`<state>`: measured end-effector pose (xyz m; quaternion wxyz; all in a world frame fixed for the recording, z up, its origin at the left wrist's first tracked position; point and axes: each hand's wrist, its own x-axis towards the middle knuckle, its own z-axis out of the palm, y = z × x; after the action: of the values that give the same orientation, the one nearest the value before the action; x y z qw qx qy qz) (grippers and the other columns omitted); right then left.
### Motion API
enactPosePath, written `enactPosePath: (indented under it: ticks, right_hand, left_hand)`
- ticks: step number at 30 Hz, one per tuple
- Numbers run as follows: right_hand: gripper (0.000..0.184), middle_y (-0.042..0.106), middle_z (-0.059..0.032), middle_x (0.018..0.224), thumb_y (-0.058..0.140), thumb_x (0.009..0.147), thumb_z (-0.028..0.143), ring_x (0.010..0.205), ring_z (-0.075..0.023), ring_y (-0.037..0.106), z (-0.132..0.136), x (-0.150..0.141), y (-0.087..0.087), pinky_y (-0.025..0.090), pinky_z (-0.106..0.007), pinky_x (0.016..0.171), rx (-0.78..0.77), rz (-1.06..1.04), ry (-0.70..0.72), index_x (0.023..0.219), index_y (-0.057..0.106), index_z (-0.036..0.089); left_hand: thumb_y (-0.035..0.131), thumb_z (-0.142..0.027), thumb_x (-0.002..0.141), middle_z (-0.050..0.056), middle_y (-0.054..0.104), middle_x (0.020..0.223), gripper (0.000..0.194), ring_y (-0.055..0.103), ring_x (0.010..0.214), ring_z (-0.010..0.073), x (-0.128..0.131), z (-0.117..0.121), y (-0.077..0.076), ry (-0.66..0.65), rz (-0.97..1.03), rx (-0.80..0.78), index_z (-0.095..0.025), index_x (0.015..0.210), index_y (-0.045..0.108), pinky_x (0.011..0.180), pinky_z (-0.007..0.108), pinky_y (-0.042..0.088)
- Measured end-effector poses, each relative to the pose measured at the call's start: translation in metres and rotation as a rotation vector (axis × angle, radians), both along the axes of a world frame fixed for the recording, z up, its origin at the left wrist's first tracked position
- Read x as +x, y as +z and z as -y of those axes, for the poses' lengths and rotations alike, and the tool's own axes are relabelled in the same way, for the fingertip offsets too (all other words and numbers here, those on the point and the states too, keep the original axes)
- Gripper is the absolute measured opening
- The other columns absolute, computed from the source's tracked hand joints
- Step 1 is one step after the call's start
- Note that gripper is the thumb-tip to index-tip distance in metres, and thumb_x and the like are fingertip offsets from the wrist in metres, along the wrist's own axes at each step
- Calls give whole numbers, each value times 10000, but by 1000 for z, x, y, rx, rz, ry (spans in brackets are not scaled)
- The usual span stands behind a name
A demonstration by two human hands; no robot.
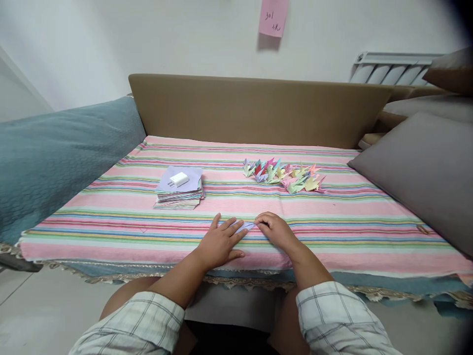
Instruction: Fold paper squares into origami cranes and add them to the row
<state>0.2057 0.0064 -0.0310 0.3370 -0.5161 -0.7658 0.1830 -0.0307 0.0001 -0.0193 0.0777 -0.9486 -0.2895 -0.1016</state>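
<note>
Folded purple origami paper, lower center: our left hand spread flat over it, right hand pinching its right tip. Likely light, easily creased; we'd grip edges.

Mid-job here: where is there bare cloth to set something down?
Bare cloth lies between the stack and the cranes, between the stack and the blue armrest, and from the right hand toward the grey cushion, short of a small brown item. Crowded: the crane cluster, the charger-topped stack, and the paper at both hands.
</note>
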Motion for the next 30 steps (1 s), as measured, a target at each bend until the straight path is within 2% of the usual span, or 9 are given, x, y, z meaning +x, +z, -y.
enactPosePath:
  ticks: [7,11,14,16,18,20,24,30]
  right_hand:
    - [231,662,-51,966,497,796,115,935,-182,585,-1,3,-1,457,-346,868,53,78,34,896,681,212]
    - [266,655,-63,966,479,784,94,933,-190,583,3,1,3,466,-348,866,93,121,-8,911,688,201]
    - [358,624,-81,1078,449,778,67,1011,-199,558,13,-6,7,457,-357,908,146,157,-36,1024,672,201]
    - [411,572,-95,1196,456,771,60,1098,-218,516,21,-11,8,432,-377,954,170,221,-1,1099,653,211]
    - [452,519,-91,1282,464,760,46,1161,-237,471,29,-16,9,403,-412,989,169,300,24,1122,648,245]
    - [457,497,-85,1313,475,763,52,1178,-254,455,34,-18,8,392,-445,993,152,354,-14,1124,649,272]
    - [403,509,-97,1304,497,774,91,1167,-282,460,36,-17,9,400,-469,973,106,400,-105,1097,665,265]
    - [325,602,-103,1175,487,765,84,1065,-269,527,34,-14,11,421,-420,929,71,384,-156,985,685,219]
  left_hand:
    - [399,-618,847,74,465,1387,603,373,1288,265,1,0,1,-4,11,-2,-285,1350,420,1097,539,107]
    - [397,-618,848,66,475,1379,594,381,1281,264,1,-1,0,-2,17,7,-292,1344,424,1093,540,123]
    - [400,-616,848,70,472,1381,598,381,1281,266,1,-1,0,-2,19,3,-289,1348,419,1092,547,125]
    - [398,-615,849,73,463,1388,604,374,1287,267,1,-1,0,-2,19,-9,-286,1356,407,1091,554,120]
    - [393,-613,852,72,453,1396,606,370,1291,265,1,0,0,-2,18,-20,-289,1364,391,1090,560,119]
    - [391,-612,854,65,448,1401,602,369,1292,263,1,0,1,2,15,-22,-296,1366,387,1088,561,128]
    - [390,-614,853,65,453,1397,592,373,1289,264,2,1,2,7,13,-14,-290,1348,415,1087,554,143]
    - [396,-623,845,65,465,1388,599,382,1282,267,1,0,0,7,7,15,-290,1342,428,1084,538,160]
